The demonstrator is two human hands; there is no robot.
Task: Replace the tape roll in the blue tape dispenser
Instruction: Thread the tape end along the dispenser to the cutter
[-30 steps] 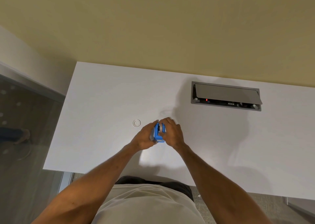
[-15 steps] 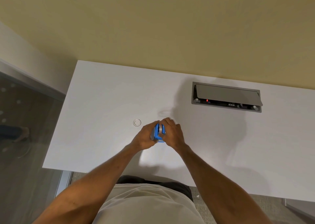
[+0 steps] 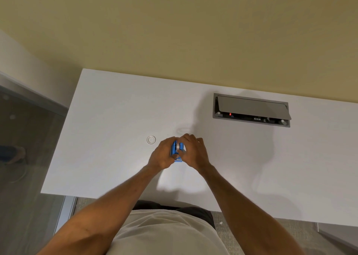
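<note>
Both hands, left hand [image 3: 161,156] and right hand [image 3: 194,153], clamped around the blue tape dispenser [image 3: 176,151] over the white table [image 3: 116,119], spare tape roll [image 3: 151,139] just left.

Dispenser [image 3: 175,151] between hands, left of table [image 3: 116,109] hatch [image 3: 251,109].

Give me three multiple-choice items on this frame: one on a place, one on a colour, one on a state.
1. Where does the small clear ring lie?
A. on the table, at the dispenser's left
B. inside the cable box
C. on the floor

2. What colour is the tape dispenser?
A. red
B. blue
C. black

3. How is the cable box lid?
A. shut flat
B. missing
C. raised open

Answers: 1 A, it rests on the white table beside the left hand. 2 B, blue shows between the left hand and the right hand. 3 C, sockets show under the tilted lid.
</note>
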